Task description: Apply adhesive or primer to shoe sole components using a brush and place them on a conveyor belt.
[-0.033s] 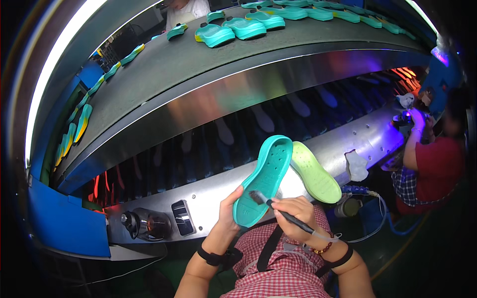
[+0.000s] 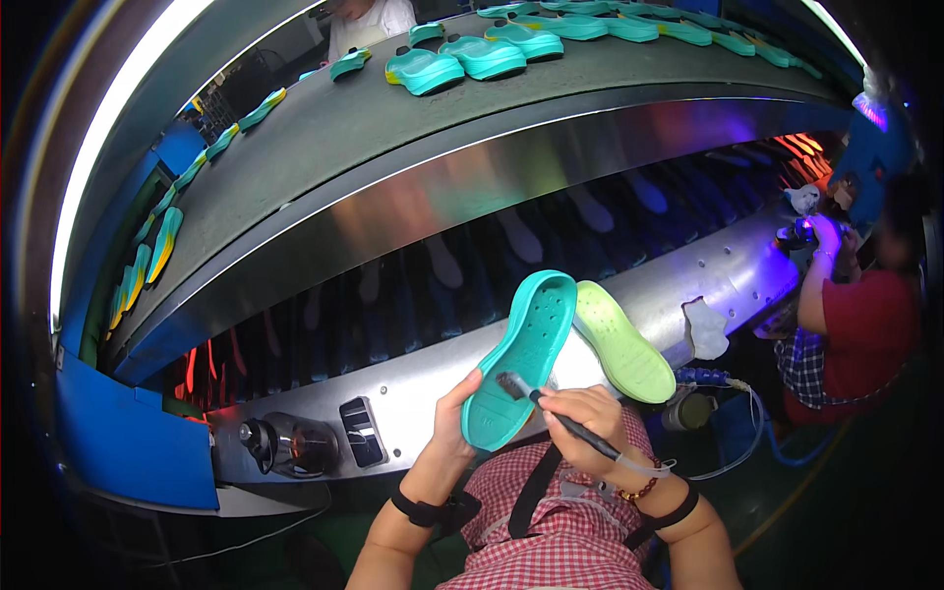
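My left hand [image 2: 454,421] is closed on the left edge of a teal shoe sole [image 2: 544,329], near its heel. The sole is tilted with its hollow inner face up, and small holes dot the forefoot. A brush [image 2: 587,438] with a black handle and a thin clear tube is pinched in my right hand [image 2: 594,425]. Its dark bristles rest on the sole's inner face, toward the heel. Right beside the teal sole, a pale green insole [image 2: 629,359] lies on the metal ledge, its lower end jutting over the front edge.
Behind the metal ledge [image 2: 413,379] runs a dark conveyor carrying sole-shaped pieces. Teal shoe soles [image 2: 425,71] line the upper belt [image 2: 324,147]. A bottle [image 2: 295,444], a phone [image 2: 364,433] and a white cloth [image 2: 706,329] are on the ledge. A co-worker [image 2: 855,315] works at right.
The brush's bristles have shifted very slightly up the sole, away from the heel. Both hands keep their holds, and the rest looks the same.
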The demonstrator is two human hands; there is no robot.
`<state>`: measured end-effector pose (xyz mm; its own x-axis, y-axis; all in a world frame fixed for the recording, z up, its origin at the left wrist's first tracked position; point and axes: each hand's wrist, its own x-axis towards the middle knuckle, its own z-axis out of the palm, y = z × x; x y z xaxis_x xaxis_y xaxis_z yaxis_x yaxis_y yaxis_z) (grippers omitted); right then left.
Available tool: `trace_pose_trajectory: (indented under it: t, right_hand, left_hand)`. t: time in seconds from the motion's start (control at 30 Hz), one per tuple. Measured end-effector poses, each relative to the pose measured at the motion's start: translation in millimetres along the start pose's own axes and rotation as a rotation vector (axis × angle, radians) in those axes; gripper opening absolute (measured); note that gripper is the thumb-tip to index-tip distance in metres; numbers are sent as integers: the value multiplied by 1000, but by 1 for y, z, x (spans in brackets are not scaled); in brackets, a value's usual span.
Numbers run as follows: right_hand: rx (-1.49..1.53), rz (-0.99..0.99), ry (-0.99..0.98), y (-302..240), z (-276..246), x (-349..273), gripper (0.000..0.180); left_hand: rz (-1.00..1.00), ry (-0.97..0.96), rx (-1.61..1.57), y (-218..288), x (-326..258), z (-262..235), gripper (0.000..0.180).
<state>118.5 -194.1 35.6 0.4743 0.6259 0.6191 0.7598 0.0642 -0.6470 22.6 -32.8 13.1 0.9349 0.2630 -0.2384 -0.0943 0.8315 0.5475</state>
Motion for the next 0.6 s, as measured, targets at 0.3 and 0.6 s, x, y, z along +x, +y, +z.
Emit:
trace_pose_trajectory:
  t: [0.3,0.6]
  right_hand:
    - [-150,-51,93,20,2,14,20]
    - [-180,22,208,54,1,32,19]
  left_hand:
    - [1,-32,70,-7,3,-5,54]
    - [-51,-5,0,-13,-6,-11,53]
